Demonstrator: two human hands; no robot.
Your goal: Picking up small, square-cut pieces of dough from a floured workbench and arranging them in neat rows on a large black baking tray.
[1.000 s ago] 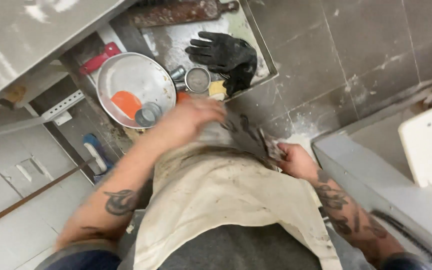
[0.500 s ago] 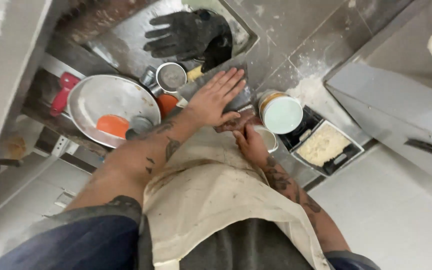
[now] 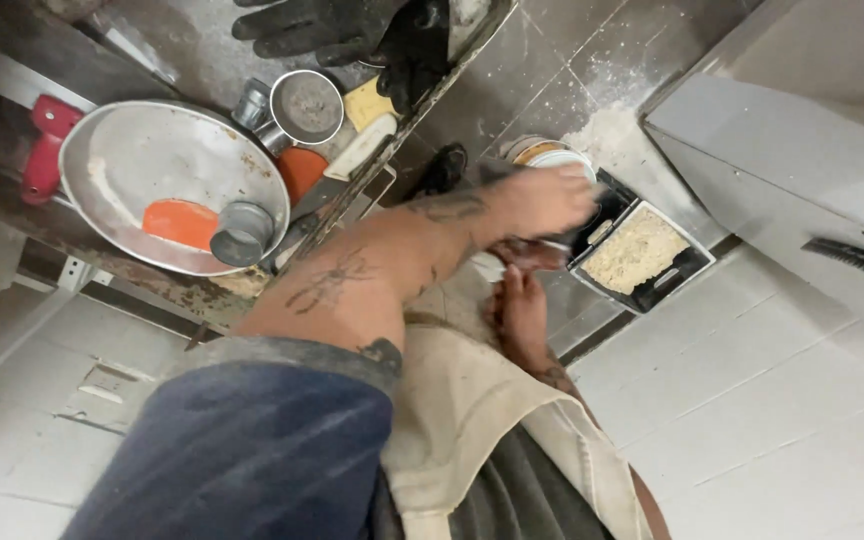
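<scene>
Head cam: left hand (image 3: 542,200) is reaching over the white-lidded tub (image 3: 550,158), fingers loosely spread, blurry, can't tell if it's gripping. Right hand (image 3: 522,305) is resting flat on the apron (image 3: 462,400), fingers together. Black tray of crumbs (image 3: 642,250) is sitting just beside, on the steel tabletop (image 3: 552,70).

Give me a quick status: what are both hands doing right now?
Left hand reaching over round white-lidded tub, grip unclear. Right hand open on beige apron. Black rectangular tray of crumbs alongside; nothing blocking.
</scene>
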